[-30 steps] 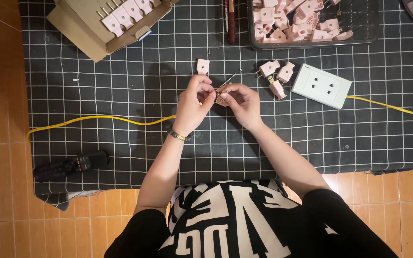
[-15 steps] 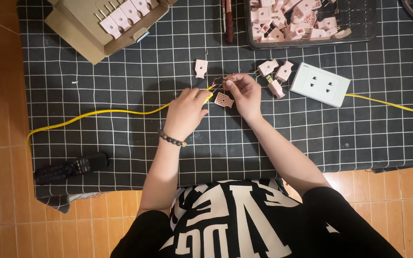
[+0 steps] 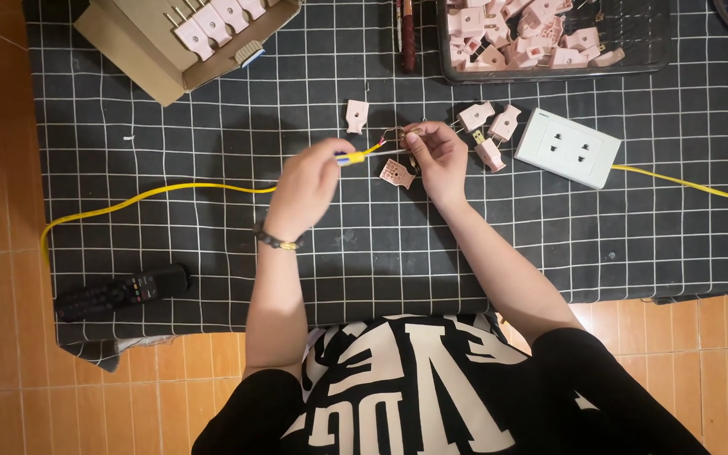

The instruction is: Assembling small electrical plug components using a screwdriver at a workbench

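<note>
Checked black cloth point(image 3: 212, 109) covered the floor, left hand point(image 3: 309, 187) pinched the yellow cable point(image 3: 162, 192) end, right hand point(image 3: 436, 152) gripped small metal prongs point(image 3: 395, 135), pink plug half point(image 3: 397, 173) lay just beside.

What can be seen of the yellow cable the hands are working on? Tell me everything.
The yellow cable is thin, round and plastic-coated. It curves in from the left edge of the black checked cloth and runs to the left hand, which pinches it near its end. There the yellow coat is stripped, baring thin inner wires that reach the right hand. A second yellow stretch leaves the white socket block toward the right edge.
</note>
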